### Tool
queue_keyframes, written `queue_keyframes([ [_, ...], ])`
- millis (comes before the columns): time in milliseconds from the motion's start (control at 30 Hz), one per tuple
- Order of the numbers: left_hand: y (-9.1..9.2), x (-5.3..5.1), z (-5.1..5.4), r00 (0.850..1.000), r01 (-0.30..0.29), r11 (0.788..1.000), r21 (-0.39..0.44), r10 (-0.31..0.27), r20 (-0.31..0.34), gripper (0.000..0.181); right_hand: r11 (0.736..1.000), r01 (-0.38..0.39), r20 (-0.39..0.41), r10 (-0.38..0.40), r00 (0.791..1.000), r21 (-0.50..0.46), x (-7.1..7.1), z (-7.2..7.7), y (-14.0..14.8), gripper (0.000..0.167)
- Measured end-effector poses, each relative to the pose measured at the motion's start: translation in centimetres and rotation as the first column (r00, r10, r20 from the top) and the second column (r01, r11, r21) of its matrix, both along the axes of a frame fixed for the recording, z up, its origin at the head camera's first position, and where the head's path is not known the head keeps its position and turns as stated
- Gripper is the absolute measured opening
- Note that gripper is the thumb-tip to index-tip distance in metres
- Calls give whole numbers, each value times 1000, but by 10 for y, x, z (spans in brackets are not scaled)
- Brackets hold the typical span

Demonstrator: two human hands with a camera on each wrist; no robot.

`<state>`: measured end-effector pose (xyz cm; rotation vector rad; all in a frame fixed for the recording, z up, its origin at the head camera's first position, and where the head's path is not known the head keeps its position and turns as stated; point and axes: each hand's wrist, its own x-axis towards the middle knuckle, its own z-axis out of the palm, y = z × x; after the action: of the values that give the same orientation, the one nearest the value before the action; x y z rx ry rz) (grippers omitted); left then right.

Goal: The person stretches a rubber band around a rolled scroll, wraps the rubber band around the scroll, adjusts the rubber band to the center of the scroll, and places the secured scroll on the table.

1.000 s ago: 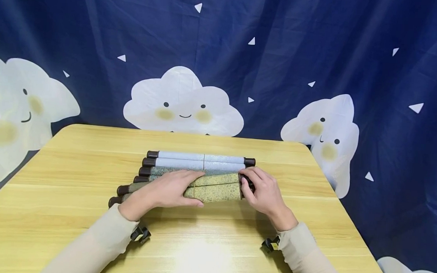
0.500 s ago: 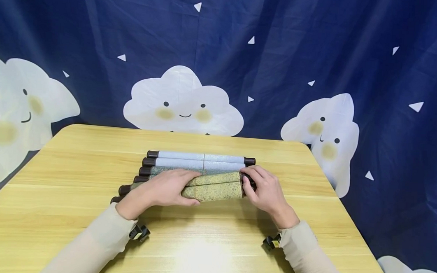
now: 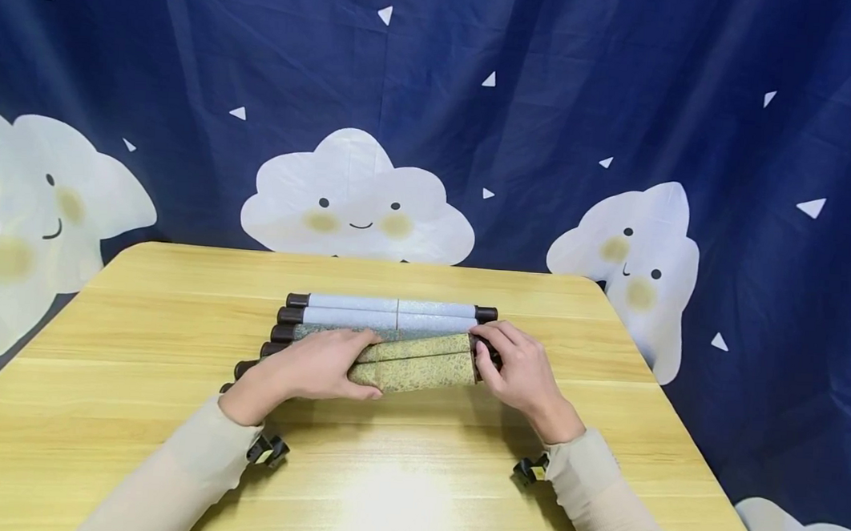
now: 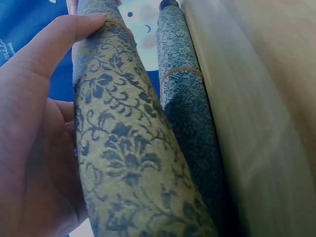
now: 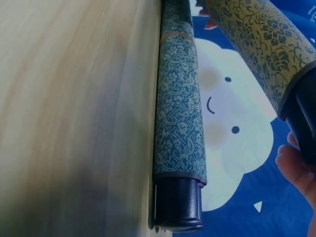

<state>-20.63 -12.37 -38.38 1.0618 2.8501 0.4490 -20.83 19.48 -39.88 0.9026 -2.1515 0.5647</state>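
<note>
A rolled scroll (image 3: 420,365) in yellow cloth with a dark floral pattern is held tilted, its right end raised, over the near side of the other scrolls. My left hand (image 3: 304,367) grips it left of the middle, thumb beside its thin tie (image 4: 116,22). My right hand (image 3: 524,375) holds the dark end piece (image 5: 303,111) at its right. Behind it lies a green-blue patterned scroll (image 5: 180,113), tied with a band and partly covered by the yellow one. Farther back lies a pale blue scroll (image 3: 350,318) with dark ends and a thin tie.
The scrolls lie on a light wood-grain table (image 3: 141,323) with rounded far corners. A dark blue curtain (image 3: 435,73) printed with smiling clouds hangs behind it. Dark wrist cameras (image 3: 267,450) sit under both sleeves.
The yellow scroll has shifted slightly to the right, its right end a little farther up. My left hand has slid a little left along it. The pale blue scroll has stayed put.
</note>
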Motion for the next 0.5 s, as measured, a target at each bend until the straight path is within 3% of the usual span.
queue_keyframes([
  [267,10,0,-5,999,22,998,64,-21,-28,106,1000,-4,-28,3,1000,-29,-1,1,0,30],
  [500,15,3,-8,999,24,998,60,-23,-26,96,1000,-6,-48,5,999,-27,-2,0,0,31],
])
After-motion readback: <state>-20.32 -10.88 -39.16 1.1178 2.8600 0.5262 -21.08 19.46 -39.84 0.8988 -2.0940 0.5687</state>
